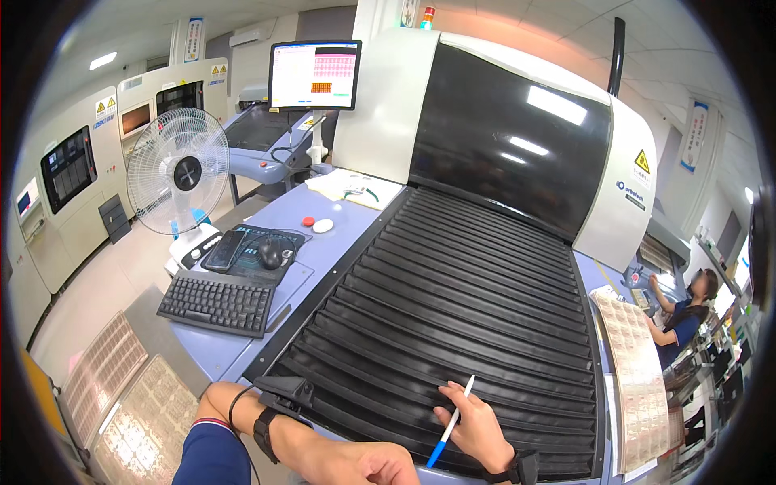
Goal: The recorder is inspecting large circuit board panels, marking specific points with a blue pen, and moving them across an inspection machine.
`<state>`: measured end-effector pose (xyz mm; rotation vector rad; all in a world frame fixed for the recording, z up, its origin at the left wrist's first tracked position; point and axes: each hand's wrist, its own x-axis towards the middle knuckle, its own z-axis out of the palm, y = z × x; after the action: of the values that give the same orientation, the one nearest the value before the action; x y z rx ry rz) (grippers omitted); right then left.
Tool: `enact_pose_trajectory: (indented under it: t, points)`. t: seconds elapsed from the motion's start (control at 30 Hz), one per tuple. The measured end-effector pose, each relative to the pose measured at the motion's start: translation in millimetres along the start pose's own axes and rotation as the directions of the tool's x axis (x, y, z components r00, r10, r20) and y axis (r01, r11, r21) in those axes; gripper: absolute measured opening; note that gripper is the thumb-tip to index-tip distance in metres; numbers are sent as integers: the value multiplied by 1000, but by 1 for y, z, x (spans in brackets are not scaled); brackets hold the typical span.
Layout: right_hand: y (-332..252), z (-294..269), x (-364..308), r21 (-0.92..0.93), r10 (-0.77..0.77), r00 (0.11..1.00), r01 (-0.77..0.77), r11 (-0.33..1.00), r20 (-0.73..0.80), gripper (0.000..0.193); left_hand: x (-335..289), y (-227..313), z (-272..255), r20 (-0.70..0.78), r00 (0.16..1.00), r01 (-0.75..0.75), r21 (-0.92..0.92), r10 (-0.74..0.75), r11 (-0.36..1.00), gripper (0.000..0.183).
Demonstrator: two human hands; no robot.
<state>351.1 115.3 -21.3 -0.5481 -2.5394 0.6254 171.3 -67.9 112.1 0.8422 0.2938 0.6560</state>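
My right hand [480,432] holds a slim pen [449,430] with a white body and a blue end, gripped between thumb and fingers over the near part of the black ribbed bellows cover [453,299]. The pen's pale tip points up and away. My left hand [386,467] is at the bottom edge, curled closed. Its fingers are partly cut off, so whatever they may hold cannot be made out. A black strapped device sits on each of my wrists.
Left of the bellows are a keyboard [217,301], a mouse [272,254], a phone [225,250] and a fan [179,171]. Patterned panels [144,420] stand lower left; more panels [634,380] are at right. A monitor [314,75] adjoins the machine's dark hood [509,133]. A person [685,319] works far right.
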Motion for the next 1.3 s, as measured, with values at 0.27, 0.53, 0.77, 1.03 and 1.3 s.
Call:
enact_pose_trajectory:
  t: [0.27, 0.53, 0.77, 1.03, 1.3]
  points:
    - [-1, 0, -3, 3, 0, 1000, 0, 1000, 5, 36, -1, 2, 3, 2, 1000, -16, 29, 16, 999, 26]
    - [2, 2, -6, -1, 26, 1000, -26, 1000, 3, 36, 7, 0, -21, -194, 975, -122, -41, 112, 992, 21]
    - [5, -4, 5, 7, -2, 998, 2, 1000, -67, 37, 10, 12, -29, -278, 947, -183, -55, 161, 981, 21]
    - [8, -3, 1, 8, 43, 999, -43, 999, -28, 37, 8, 5, -33, -221, 956, -204, -26, 193, 979, 23]
    - [7, -7, 4, 36, 47, 996, -44, 998, -70, 34, 10, 12, -20, -173, 968, -101, 390, 180, 915, 31]
